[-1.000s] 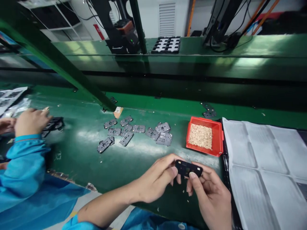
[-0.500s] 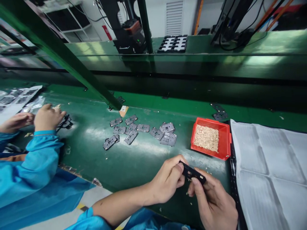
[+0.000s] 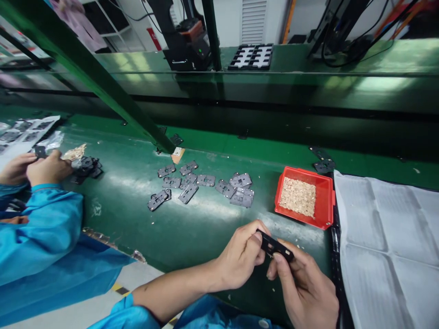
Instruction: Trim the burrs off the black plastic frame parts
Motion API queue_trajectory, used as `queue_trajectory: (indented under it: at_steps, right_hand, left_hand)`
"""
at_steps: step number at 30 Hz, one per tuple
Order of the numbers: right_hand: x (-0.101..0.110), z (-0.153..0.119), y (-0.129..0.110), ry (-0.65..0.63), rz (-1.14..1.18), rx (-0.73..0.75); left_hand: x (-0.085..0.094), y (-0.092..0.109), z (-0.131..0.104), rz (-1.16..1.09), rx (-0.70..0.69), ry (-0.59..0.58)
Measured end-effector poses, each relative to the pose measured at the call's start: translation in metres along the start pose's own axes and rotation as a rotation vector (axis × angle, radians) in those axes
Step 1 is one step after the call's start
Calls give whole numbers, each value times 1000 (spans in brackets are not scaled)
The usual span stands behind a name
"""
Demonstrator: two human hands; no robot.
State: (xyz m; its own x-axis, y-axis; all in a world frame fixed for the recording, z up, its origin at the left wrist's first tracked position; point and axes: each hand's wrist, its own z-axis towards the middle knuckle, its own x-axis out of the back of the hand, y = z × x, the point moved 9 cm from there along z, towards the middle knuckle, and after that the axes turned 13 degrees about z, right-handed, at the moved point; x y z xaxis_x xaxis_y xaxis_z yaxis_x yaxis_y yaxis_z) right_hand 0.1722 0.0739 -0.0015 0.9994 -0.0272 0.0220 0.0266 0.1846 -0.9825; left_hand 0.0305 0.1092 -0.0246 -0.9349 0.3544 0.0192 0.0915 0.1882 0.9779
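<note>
From where I stood, the person's two hands met low over the near edge of the green bench (image 3: 192, 235), sharing one black plate (image 3: 274, 245). The left hand (image 3: 242, 256) pinched its left end between thumb and fingers; the right hand (image 3: 305, 283) had its thumb on the lower edge toward the other end, fingers curled behind. The plate sat tilted, its right end lower, with a pale spot showing near that end. Just beyond the right hand stood a red bin (image 3: 324, 201), partly filled with small tan chips (image 3: 297, 196), and against the bin's right side lay a tray lined with a white sheet (image 3: 365, 214). Farther left, grey plates (image 3: 206, 180) were scattered across the bench, some overlapping. A few loose chips dotted the surface. Off to the left, a co-worker in blue sleeves (image 3: 51, 219) held a small dark piece (image 3: 40, 151) beside a heap of black parts (image 3: 88, 167). A green post (image 3: 103, 84) slanted down to the bench between the co-worker and the bin.
</note>
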Motion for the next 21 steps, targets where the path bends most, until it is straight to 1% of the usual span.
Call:
queue_trajectory:
  at_steps: [6, 10, 12, 14, 16, 18, 19, 21]
  right_hand:
    - [1, 1, 2, 67, 56, -72]
    - [-3, 4, -3, 29, 79, -56]
    - [-1, 5, -2, 41, 85, -80]
    - [2, 3, 3, 64, 91, -109]
    - [5, 3, 7, 56, 76, -119]
    - [12, 4, 8, 79, -1, -74]
    - [17, 5, 4, 114, -66, -19]
    - [25, 6, -11, 179, -217, 140]
  left_hand:
    - [0, 7, 0, 64, -62, 17]
    - [1, 11, -1, 75, -77, 12]
    - [2, 15, -2, 94, -106, -8]
    - [3, 20, -3, 164, -139, -30]
    - [3, 22, -5, 286, -136, -64]
    - [1, 20, -7, 399, -85, -116]
    - [0, 18, -8, 437, -55, -137]
    - [-3, 18, -11, 479, -14, -147]
